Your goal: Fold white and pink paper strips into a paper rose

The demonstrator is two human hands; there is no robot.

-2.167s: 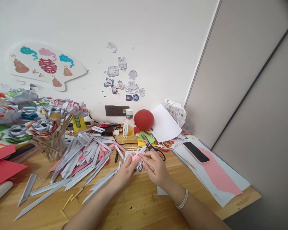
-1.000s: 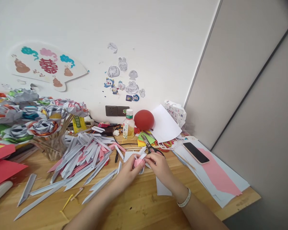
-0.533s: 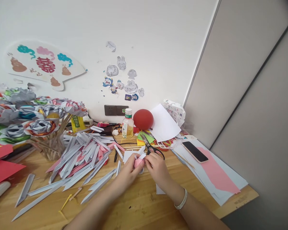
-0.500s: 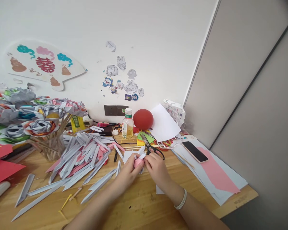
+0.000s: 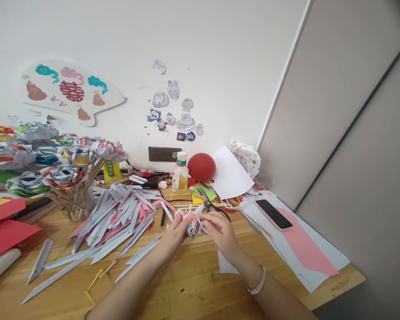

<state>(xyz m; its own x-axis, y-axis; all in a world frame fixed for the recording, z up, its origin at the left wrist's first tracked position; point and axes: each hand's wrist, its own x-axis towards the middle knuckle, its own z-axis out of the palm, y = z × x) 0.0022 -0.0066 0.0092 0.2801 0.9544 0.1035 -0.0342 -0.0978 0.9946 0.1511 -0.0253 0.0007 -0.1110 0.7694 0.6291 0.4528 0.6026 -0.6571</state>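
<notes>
A small pink and white folded paper flower (image 5: 193, 226) is between my hands above the middle of the table. My left hand (image 5: 175, 233) is closed round its left side, thumb over the pink centre. At the right side my right hand (image 5: 222, 232) has its fingertips on a white petal; how firmly they pinch it is hard to see. Black-handled scissors (image 5: 210, 204) lie just behind my right hand. A pile of folded paper strips (image 5: 120, 218), white and pink, spreads to the left.
Paper flowers (image 5: 66, 178) on sticks stand in a container at the left. A bottle (image 5: 180, 174) and a red balloon (image 5: 202, 167) are by the wall. To the right, a phone (image 5: 274, 214) rests on paper sheets (image 5: 300, 266). Red paper (image 5: 10, 238) lies far left.
My head view has shifted slightly left, so everything sits further right. The flower is turned, showing more of its white petals, and my right fingers have loosened a little.
</notes>
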